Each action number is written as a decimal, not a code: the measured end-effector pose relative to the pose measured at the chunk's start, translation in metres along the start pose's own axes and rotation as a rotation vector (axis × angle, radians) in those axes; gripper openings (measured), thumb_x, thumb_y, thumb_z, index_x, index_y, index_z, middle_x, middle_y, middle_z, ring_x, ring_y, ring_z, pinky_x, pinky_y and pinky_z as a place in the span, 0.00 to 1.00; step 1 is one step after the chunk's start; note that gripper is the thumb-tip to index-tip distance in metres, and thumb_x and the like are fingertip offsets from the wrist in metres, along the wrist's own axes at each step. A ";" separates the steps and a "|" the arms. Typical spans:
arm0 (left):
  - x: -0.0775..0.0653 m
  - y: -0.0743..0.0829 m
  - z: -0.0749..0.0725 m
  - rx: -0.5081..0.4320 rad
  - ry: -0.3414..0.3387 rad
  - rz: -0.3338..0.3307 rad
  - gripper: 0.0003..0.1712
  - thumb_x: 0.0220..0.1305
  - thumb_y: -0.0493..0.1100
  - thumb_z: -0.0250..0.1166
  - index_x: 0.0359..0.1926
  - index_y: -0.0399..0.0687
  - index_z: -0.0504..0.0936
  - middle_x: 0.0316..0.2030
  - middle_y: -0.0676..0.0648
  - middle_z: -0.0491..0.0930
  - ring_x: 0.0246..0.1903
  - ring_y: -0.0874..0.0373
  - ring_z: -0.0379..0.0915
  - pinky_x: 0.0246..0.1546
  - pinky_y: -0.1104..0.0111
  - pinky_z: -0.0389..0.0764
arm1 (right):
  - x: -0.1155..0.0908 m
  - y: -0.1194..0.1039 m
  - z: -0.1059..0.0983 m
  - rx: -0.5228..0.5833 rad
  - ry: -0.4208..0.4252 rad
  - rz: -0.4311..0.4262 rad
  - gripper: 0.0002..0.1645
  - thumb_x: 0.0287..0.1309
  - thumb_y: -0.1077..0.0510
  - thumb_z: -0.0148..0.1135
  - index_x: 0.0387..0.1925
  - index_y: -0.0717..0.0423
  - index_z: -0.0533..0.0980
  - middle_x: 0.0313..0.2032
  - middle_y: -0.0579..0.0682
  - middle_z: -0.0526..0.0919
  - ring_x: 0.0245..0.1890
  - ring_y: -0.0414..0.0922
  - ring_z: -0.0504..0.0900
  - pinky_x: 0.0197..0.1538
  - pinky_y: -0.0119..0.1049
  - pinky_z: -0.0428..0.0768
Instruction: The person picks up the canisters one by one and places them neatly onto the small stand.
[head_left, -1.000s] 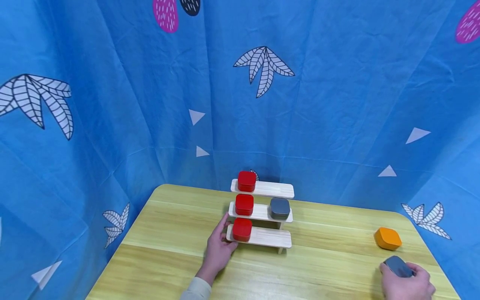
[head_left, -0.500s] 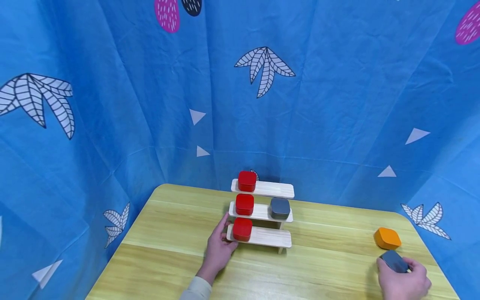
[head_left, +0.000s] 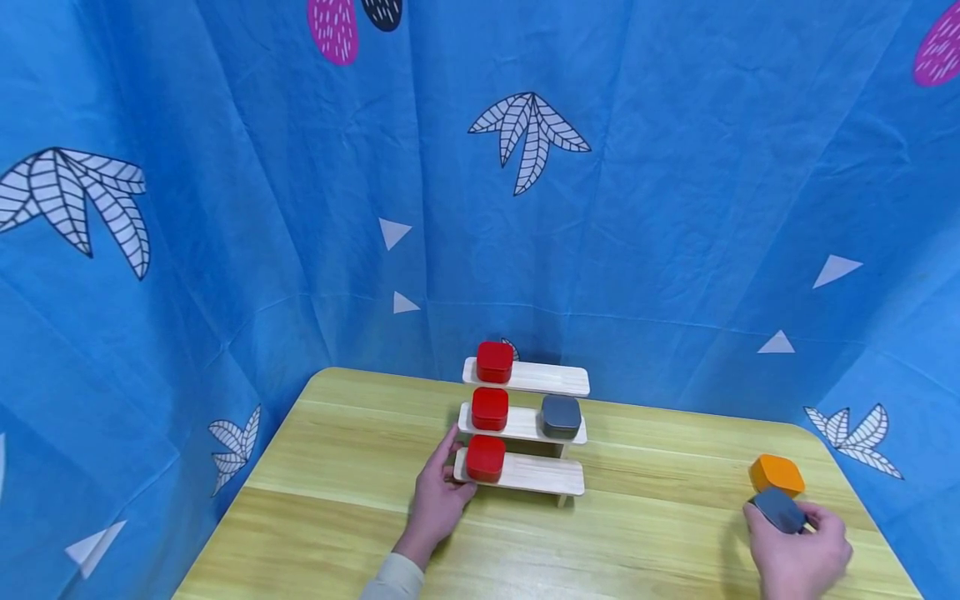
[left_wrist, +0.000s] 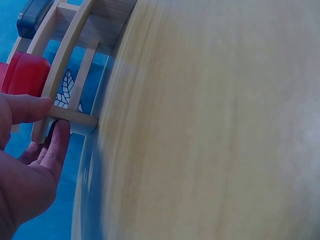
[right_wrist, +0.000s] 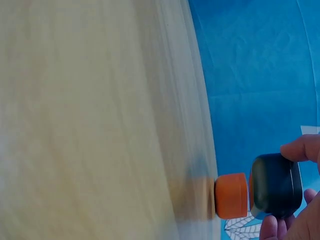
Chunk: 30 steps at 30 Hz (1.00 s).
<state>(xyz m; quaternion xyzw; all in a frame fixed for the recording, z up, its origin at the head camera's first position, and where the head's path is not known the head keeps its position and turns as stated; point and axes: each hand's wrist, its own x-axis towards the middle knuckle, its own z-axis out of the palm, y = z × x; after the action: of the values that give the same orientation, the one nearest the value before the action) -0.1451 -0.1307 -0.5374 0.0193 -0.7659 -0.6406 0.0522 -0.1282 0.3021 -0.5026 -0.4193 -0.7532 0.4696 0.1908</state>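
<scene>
A small wooden three-tier display rack (head_left: 540,473) stands at the back middle of the table. My left hand (head_left: 438,497) holds the left end of its lowest tier, thumb and fingers about the plank in the left wrist view. A red rounded-square box (head_left: 485,458) sits on that tier's left end. Above it are a red box (head_left: 490,408) on the middle tier and another red box (head_left: 495,362) on the top one. A dark grey box (head_left: 561,417) is at the middle tier's right. My right hand (head_left: 798,546) pinches another dark grey box (right_wrist: 276,185), raised above the table.
An orange box (head_left: 777,475) lies on the table's right side, just beyond the held dark box. A blue patterned curtain (head_left: 675,250) surrounds the wooden table (head_left: 645,533) at the back and sides.
My right hand has moved left and slightly forward with the dark grey box, toward the orange box. My left hand and the rack stay where they were.
</scene>
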 end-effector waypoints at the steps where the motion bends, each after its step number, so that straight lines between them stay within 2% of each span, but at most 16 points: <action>1: 0.000 0.000 0.000 0.001 0.001 -0.001 0.57 0.53 0.21 0.69 0.78 0.59 0.57 0.65 0.44 0.68 0.42 0.52 0.77 0.40 0.68 0.83 | -0.001 -0.001 0.000 0.002 -0.001 -0.005 0.40 0.51 0.53 0.72 0.61 0.65 0.65 0.63 0.69 0.59 0.67 0.64 0.57 0.67 0.59 0.63; 6: 0.000 0.001 0.000 0.013 0.004 -0.015 0.57 0.53 0.21 0.69 0.78 0.60 0.57 0.65 0.45 0.68 0.43 0.52 0.77 0.40 0.67 0.83 | -0.002 -0.004 0.001 0.003 -0.003 -0.029 0.40 0.52 0.54 0.71 0.61 0.66 0.65 0.65 0.68 0.58 0.65 0.66 0.60 0.66 0.60 0.64; 12: 0.000 0.002 0.000 0.013 0.002 -0.022 0.57 0.53 0.22 0.69 0.78 0.61 0.56 0.65 0.45 0.68 0.44 0.52 0.77 0.41 0.68 0.83 | -0.004 -0.011 0.003 -0.003 0.022 -0.065 0.40 0.50 0.54 0.72 0.60 0.65 0.66 0.62 0.63 0.64 0.60 0.63 0.65 0.64 0.58 0.66; 17: 0.000 0.002 0.000 0.014 -0.001 -0.020 0.57 0.53 0.22 0.69 0.78 0.60 0.56 0.66 0.45 0.68 0.43 0.52 0.77 0.41 0.68 0.83 | -0.004 -0.016 0.004 -0.006 0.043 -0.112 0.39 0.48 0.53 0.75 0.58 0.63 0.68 0.58 0.57 0.69 0.50 0.53 0.68 0.57 0.49 0.68; 21: 0.000 0.001 0.000 0.016 0.000 -0.020 0.57 0.53 0.22 0.69 0.78 0.60 0.56 0.66 0.45 0.67 0.43 0.52 0.77 0.41 0.68 0.83 | -0.003 -0.019 0.006 0.002 0.048 -0.146 0.37 0.46 0.53 0.77 0.55 0.61 0.70 0.55 0.53 0.71 0.42 0.44 0.65 0.51 0.43 0.67; 25: 0.000 0.001 0.000 0.017 0.003 -0.020 0.57 0.53 0.22 0.69 0.78 0.61 0.56 0.66 0.45 0.67 0.44 0.52 0.77 0.41 0.68 0.83 | -0.004 -0.024 0.009 0.010 0.052 -0.168 0.36 0.45 0.53 0.77 0.53 0.61 0.70 0.52 0.51 0.71 0.43 0.45 0.66 0.51 0.43 0.67; 30: 0.000 0.000 0.000 0.020 0.006 -0.015 0.58 0.53 0.22 0.70 0.78 0.61 0.56 0.66 0.45 0.68 0.44 0.52 0.77 0.41 0.68 0.83 | -0.006 -0.033 0.012 0.014 0.034 -0.160 0.36 0.46 0.52 0.77 0.54 0.59 0.70 0.53 0.51 0.70 0.47 0.49 0.67 0.52 0.44 0.68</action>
<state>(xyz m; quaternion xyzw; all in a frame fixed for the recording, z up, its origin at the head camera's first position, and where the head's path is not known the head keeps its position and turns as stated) -0.1453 -0.1304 -0.5370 0.0274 -0.7718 -0.6333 0.0495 -0.1475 0.2840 -0.4794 -0.3646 -0.7775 0.4509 0.2435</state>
